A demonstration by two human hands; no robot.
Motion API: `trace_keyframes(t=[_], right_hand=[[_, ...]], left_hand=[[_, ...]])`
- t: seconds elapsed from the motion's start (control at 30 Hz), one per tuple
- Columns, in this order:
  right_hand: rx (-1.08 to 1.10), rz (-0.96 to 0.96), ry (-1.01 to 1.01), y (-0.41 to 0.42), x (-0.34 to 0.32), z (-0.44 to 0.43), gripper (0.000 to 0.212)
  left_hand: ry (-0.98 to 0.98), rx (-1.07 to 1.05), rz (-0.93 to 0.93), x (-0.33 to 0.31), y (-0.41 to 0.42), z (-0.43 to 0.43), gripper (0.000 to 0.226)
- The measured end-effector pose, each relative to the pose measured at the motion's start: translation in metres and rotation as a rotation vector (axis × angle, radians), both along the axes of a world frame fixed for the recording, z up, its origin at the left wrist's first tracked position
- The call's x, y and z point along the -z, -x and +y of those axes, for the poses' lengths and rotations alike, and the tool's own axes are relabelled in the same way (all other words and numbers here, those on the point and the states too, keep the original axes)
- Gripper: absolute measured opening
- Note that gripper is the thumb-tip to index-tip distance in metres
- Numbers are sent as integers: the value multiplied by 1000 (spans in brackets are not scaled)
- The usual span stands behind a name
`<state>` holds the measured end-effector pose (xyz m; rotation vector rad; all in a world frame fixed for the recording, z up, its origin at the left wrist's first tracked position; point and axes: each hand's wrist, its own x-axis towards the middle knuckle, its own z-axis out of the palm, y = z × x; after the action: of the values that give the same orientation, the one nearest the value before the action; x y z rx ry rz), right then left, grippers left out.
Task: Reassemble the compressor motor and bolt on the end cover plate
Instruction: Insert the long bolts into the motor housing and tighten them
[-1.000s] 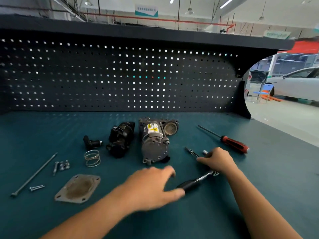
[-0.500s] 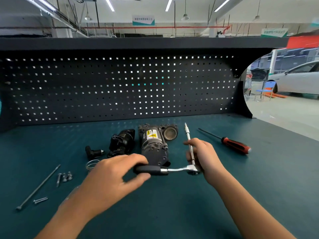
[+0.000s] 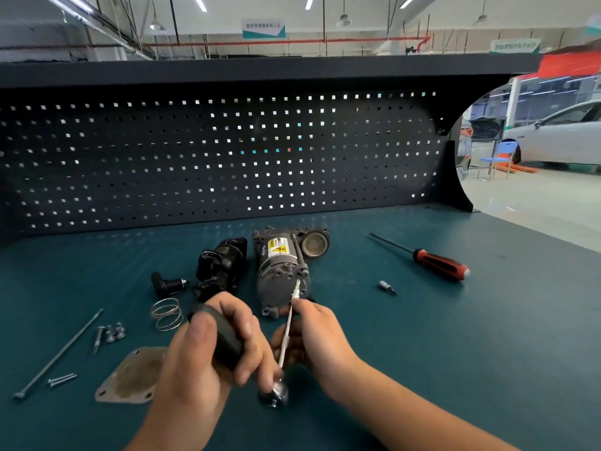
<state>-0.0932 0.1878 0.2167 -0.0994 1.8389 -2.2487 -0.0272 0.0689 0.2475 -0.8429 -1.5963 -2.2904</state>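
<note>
The left hand (image 3: 201,362), curled round the black ratchet handle (image 3: 227,345), hides a corner of the end cover plate (image 3: 130,379) flat on the desk (image 3: 455,353). The right hand (image 3: 315,340) pinches the extension bar (image 3: 289,320). The grey compressor motor (image 3: 279,275) lies mid-desk behind them; its yellow label (image 3: 276,249) cannot be read.

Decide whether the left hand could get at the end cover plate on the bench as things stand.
Probably yes, but not freely. The cover plate lies uncovered right beside the left hand, yet that hand grips the ratchet handle and would likely need to let go first.
</note>
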Motion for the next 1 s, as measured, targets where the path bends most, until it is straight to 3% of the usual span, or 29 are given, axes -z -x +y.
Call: trace_keyframes(t=[0.1, 0.43, 0.73, 0.83, 1.0], right_hand=[[55, 27, -12, 3, 0, 3, 23], [111, 48, 21, 11, 0, 5, 25], [92, 37, -5, 14, 3, 7, 26], [84, 5, 3, 16, 0, 9, 27], [106, -99, 101, 23, -8, 16, 27]], left_hand=[[-89, 1, -47, -1, 2, 6, 56], [-8, 0, -18, 3, 7, 12, 54], [-56, -62, -30, 7, 4, 13, 57], [-167, -141, -77, 0, 2, 17, 57], [-504, -226, -150, -19, 0, 38, 40]])
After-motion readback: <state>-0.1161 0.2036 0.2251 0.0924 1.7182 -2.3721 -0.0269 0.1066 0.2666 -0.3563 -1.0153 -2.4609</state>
